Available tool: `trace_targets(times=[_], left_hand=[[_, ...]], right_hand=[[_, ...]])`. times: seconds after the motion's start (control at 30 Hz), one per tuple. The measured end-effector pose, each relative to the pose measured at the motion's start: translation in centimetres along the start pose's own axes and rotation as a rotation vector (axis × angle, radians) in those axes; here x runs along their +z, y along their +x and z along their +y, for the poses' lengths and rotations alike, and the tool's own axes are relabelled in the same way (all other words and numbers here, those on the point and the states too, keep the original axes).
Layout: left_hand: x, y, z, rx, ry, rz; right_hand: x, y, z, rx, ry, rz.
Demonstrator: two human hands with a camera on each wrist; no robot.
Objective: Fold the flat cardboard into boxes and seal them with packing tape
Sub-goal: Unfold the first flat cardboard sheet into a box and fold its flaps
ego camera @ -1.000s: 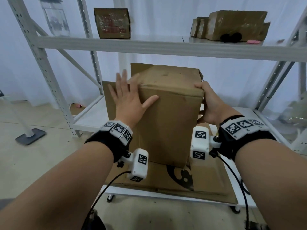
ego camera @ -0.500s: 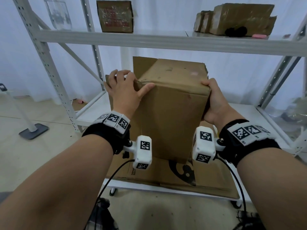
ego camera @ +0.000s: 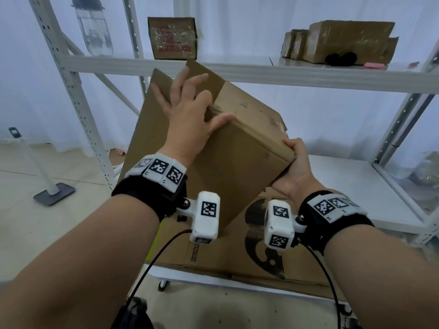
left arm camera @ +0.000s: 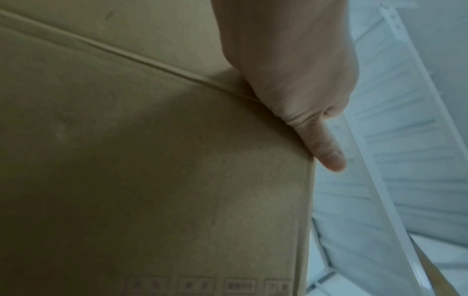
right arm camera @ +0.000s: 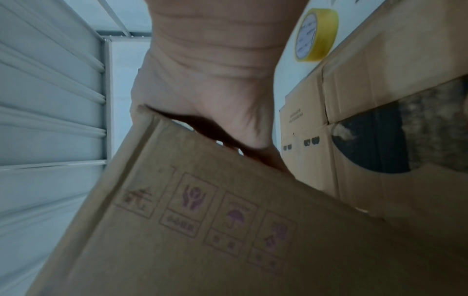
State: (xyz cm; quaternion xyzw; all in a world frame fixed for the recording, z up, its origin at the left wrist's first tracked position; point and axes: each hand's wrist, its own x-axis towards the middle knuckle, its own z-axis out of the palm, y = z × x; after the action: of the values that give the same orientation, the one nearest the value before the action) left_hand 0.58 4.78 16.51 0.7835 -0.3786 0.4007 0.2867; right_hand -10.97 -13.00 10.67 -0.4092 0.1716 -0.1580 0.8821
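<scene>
- Left of centre in the head view: left hand (ego camera: 190, 119) laid flat on the box (ego camera: 232, 167), fingers spread and straight over the raised flap (ego camera: 166, 96), thumb along the top fold. Open palm pressing, not gripping.
- Left wrist view: thumb (left arm camera: 321, 144) lying along the box edge, brown panel filling the frame; other fingers out of sight there.
- Centre: box tilted, top leaning toward upper left of the frame, long axis running from lower centre up toward upper left; lower corner down near the flat cardboard (ego camera: 237, 255) on the shelf (ego camera: 351, 186).
- Right of centre: right hand (ego camera: 294, 172) curled round the right corner of the box, thumb on top, fingers hidden behind. Gripping the box.
- Right wrist view: same corner wedged into the palm (right arm camera: 210, 112), printed handling symbols facing the camera.
- Key relation: flap sits directly under and beyond the left hand, toward upper left; right hand at the opposite, lower-right corner as anchor. Left hand nearer the flap, so likely the one to fold it.
- Far right, right wrist view only: tape roll (right arm camera: 316, 34) at upper right of the frame, apart from both hands, closer to the right one.
- Sealing not yet begun, by the look of it.
</scene>
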Motion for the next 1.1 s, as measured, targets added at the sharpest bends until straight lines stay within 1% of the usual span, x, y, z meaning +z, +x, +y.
trace_targets(times=[0.07, 0.1, 0.2, 0.27, 0.37, 0.43, 0.5, 0.6, 0.63, 0.67, 0.7, 0.73, 0.8, 0.9, 0.97, 1.0, 1.03, 1.1], left_hand=[[0.4, 0.2, 0.7, 0.042, 0.027, -0.061], [0.4, 0.5, 1.0, 0.062, 0.027, -0.069], [-0.1, 1.9, 1.6, 0.143, -0.011, -0.023], [-0.2, 2.7, 1.8, 0.196, -0.004, -0.031], [0.7, 2.2, 2.1, 0.231, 0.022, -0.179], [1.5, 1.2, 2.4, 0.257, 0.028, -0.243], [2.2, 0.8, 3.5, 0.285, 0.054, -0.247], [3.9, 0.9, 6.6, 0.354, 0.177, -0.32], [4.8, 0.7, 7.9, 0.397, 0.22, -0.364], [5.7, 0.4, 9.2, 0.447, 0.244, -0.407], [6.6, -0.1, 10.4, 0.501, 0.247, -0.439], [7.5, -0.5, 11.3, 0.546, 0.232, -0.454], [8.7, -1.0, 12.3, 0.62, 0.145, -0.431], [9.0, -1.1, 11.6, 0.685, -0.019, -0.363], [8.7, -1.2, 10.0, 0.662, -0.064, -0.288], [8.4, -1.4, 8.9, 0.597, -0.04, -0.251], [8.0, -1.5, 7.7, 0.482, -0.001, -0.245], [7.0, -2.2, 4.7, 0.165, 0.077, -0.28]], right_hand=[[-0.7, 0.2, -0.3, 0.007, 0.005, 0.013], [-0.9, 0.2, -0.5, 0.009, 0.022, 0.004], [-1.0, 0.6, -0.5, 0.013, 0.095, -0.019], [-1.3, 1.0, 0.1, 0.034, 0.102, 0.022], [-2.3, 1.3, 0.7, 0.12, 0.018, 0.074], [-3.0, 1.4, 0.3, 0.119, -0.111, 0.111], [-3.7, 1.9, -0.7, 0.05, -0.269, 0.227], [-5.1, 2.5, -2.0, -0.08, -0.733, 0.377], [-5.4, 2.3, -2.4, -0.134, -0.823, 0.394], [-5.5, 1.8, -2.9, -0.206, -0.872, 0.388], [-5.4, 1.2, -3.5, -0.274, -0.864, 0.342], [-5.2, 0.4, -3.9, -0.308, -0.802, 0.261], [-5.3, -1.0, -4.7, -0.318, -0.677, 0.114], [-6.5, -2.0, -5.0, -0.269, -0.661, -0.009], [-6.8, -2.4, -4.7, -0.221, -0.739, -0.06], [-6.6, -2.4, -4.5, -0.213, -0.801, -0.065], [-6.5, -2.3, -4.2, -0.228, -0.855, -0.047], [-6.3, -1.5, -3.4, -0.288, -0.882, 0.017]])
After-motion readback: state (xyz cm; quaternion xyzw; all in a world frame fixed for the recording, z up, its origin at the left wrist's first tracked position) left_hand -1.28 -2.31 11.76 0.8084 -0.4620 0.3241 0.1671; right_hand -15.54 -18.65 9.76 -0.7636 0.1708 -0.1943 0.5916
